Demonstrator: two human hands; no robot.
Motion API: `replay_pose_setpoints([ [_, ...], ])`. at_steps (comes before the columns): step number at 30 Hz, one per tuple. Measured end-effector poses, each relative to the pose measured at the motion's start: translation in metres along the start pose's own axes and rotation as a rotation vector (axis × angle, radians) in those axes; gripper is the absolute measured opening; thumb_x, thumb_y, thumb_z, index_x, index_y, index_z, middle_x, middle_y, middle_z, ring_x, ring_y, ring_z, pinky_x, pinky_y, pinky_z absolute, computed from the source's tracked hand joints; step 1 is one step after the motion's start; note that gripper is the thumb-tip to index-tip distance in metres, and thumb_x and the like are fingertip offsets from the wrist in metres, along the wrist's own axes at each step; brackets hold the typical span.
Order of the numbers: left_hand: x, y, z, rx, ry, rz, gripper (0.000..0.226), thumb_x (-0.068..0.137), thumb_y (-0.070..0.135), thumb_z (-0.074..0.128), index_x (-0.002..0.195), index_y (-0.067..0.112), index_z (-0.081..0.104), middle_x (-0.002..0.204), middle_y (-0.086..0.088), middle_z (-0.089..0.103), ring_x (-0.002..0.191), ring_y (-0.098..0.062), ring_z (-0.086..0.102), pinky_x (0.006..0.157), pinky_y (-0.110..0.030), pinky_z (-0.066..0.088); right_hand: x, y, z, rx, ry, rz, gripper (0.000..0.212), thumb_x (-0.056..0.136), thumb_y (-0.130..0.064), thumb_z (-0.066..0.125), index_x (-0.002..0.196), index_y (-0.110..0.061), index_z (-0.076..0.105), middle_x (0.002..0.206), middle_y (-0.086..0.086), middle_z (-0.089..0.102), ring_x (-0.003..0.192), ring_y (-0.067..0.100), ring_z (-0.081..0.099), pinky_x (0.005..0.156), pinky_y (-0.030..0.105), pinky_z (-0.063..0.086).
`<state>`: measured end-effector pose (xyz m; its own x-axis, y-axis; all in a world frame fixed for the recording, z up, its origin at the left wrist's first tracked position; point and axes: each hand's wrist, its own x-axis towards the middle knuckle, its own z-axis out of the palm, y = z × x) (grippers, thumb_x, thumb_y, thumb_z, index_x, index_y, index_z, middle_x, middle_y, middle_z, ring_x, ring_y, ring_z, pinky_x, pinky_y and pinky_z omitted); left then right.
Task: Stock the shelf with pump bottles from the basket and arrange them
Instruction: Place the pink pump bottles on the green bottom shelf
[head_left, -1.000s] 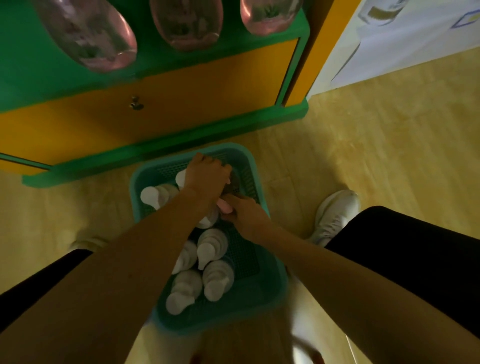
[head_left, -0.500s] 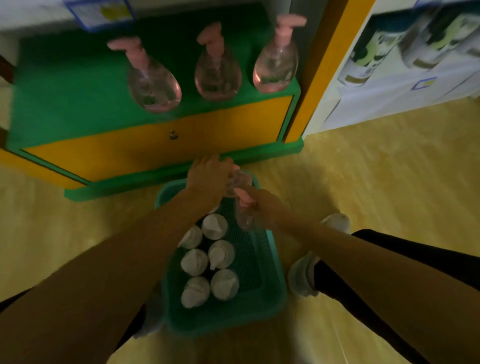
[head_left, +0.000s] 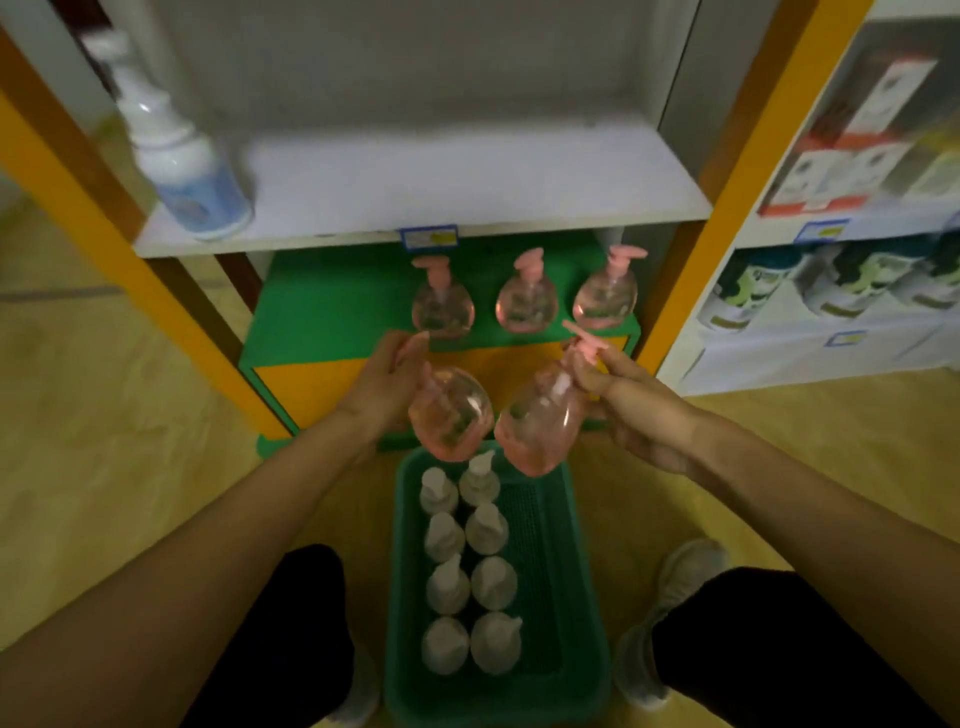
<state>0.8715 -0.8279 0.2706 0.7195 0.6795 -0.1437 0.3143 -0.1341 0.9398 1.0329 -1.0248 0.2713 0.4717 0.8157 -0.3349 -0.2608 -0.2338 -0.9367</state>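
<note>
Left hand (head_left: 387, 387) and right hand (head_left: 631, 400) each grip a pink pump bottle (head_left: 451, 415).

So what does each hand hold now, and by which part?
The left hand holds one pink pump bottle by its neck; the right hand holds another pink bottle near the pump.

Dim light; yellow wood floor (head_left: 130, 415); orange uprights (head_left: 737, 171); neighbouring white shelving (head_left: 831, 353).
</note>
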Motion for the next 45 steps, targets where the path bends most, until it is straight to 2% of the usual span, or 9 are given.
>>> replay_pose_setpoints([
  [2, -0.007, 0.004, -0.009, -0.089, 0.017, -0.024, 0.026, 0.097, 0.043, 0.039, 0.111, 0.024, 0.049, 0.095, -0.002, 0.057, 0.09, -0.022, 0.059, 0.076, -0.041, 0.054, 0.005, -0.004, 0.006, 0.14, -0.01, -0.002, 0.031, 0.084, -0.053, 0.058, 0.113, -0.042, 0.058, 0.113, -0.001, 0.07, 0.107, 0.027, 0.066, 0.087, 0.058, 0.051],
  [6, -0.011, 0.004, -0.013, -0.182, 0.007, -0.058, 0.023, 0.096, 0.047, 0.038, 0.108, 0.032, 0.051, 0.096, 0.003, 0.059, 0.084, -0.014, 0.064, 0.056, -0.027, 0.055, 0.018, -0.012, 0.032, 0.21, 0.13, 0.078, 0.042, 0.092, -0.055, 0.047, 0.118, -0.023, 0.058, 0.101, 0.01, 0.073, 0.091, 0.027, 0.072, 0.071, 0.039, 0.058],
  [9, -0.003, 0.007, -0.013, -0.157, 0.026, -0.052, 0.014, 0.091, 0.052, 0.046, 0.097, 0.042, 0.053, 0.098, 0.004, 0.062, 0.081, -0.011, 0.064, 0.053, -0.023, 0.052, 0.031, -0.017, 0.047, 0.213, 0.153, 0.147, 0.048, 0.091, -0.059, 0.045, 0.106, -0.017, 0.063, 0.091, 0.011, 0.075, 0.084, 0.027, 0.073, 0.066, 0.035, 0.057],
  [12, 0.005, 0.01, -0.017, -0.212, 0.083, -0.131, 0.026, 0.087, 0.055, 0.05, 0.104, 0.035, 0.052, 0.097, 0.003, 0.065, 0.079, -0.013, 0.067, 0.049, -0.024, 0.054, 0.039, -0.022, 0.051, 0.264, 0.144, 0.171, 0.049, 0.088, -0.059, 0.049, 0.096, -0.014, 0.067, 0.088, 0.012, 0.075, 0.081, 0.027, 0.073, 0.065, 0.035, 0.057],
  [16, 0.013, 0.014, -0.025, -0.338, 0.168, -0.321, 0.055, 0.079, 0.063, 0.057, 0.109, 0.016, 0.057, 0.094, -0.005, 0.071, 0.083, -0.023, 0.071, 0.062, -0.035, 0.059, 0.042, -0.029, 0.052, 0.401, 0.053, 0.137, 0.037, 0.089, -0.047, 0.054, 0.09, -0.013, 0.068, 0.085, 0.012, 0.074, 0.077, 0.026, 0.072, 0.062, 0.034, 0.057],
  [22, 0.014, 0.011, -0.023, -0.554, 0.254, -0.462, 0.054, 0.07, 0.064, 0.067, 0.092, 0.015, 0.068, 0.081, -0.006, 0.076, 0.073, -0.022, 0.073, 0.059, -0.035, 0.058, 0.034, -0.041, 0.048, 0.456, -0.052, 0.042, 0.032, 0.082, -0.027, 0.061, 0.109, -0.011, 0.059, 0.098, 0.013, 0.067, 0.088, 0.027, 0.067, 0.075, 0.039, 0.056],
  [28, 0.011, 0.007, -0.011, -0.622, 0.263, -0.49, 0.045, 0.08, 0.063, 0.056, 0.092, 0.02, 0.062, 0.1, -0.011, 0.07, 0.097, -0.033, 0.065, 0.093, -0.051, 0.049, 0.023, -0.038, 0.043, 0.432, 0.059, 0.024, 0.036, 0.087, -0.037, 0.062, 0.116, -0.016, 0.063, 0.101, 0.012, 0.073, 0.09, 0.028, 0.071, 0.069, 0.038, 0.056],
  [36, 0.005, 0.006, -0.016, -0.59, 0.241, -0.398, 0.053, 0.092, 0.06, 0.034, 0.133, 0.028, 0.045, 0.132, -0.016, 0.053, 0.117, -0.034, 0.053, 0.1, -0.049, 0.04, 0.027, -0.033, 0.048, 0.248, 0.231, 0.059, 0.044, 0.082, -0.05, 0.065, 0.114, -0.02, 0.063, 0.098, 0.01, 0.074, 0.083, 0.027, 0.073, 0.061, 0.035, 0.056],
  [45, -0.004, 0.002, -0.039, -0.332, 0.328, -0.274, 0.05, 0.088, 0.064, 0.036, 0.111, 0.026, 0.057, 0.095, -0.007, 0.067, 0.096, -0.028, 0.063, 0.081, -0.037, 0.047, 0.05, -0.025, 0.079, 0.081, 0.269, 0.156, 0.044, 0.068, -0.039, 0.081, 0.098, -0.009, 0.07, 0.1, 0.018, 0.072, 0.081, 0.033, 0.072, 0.057, 0.034, 0.057],
])
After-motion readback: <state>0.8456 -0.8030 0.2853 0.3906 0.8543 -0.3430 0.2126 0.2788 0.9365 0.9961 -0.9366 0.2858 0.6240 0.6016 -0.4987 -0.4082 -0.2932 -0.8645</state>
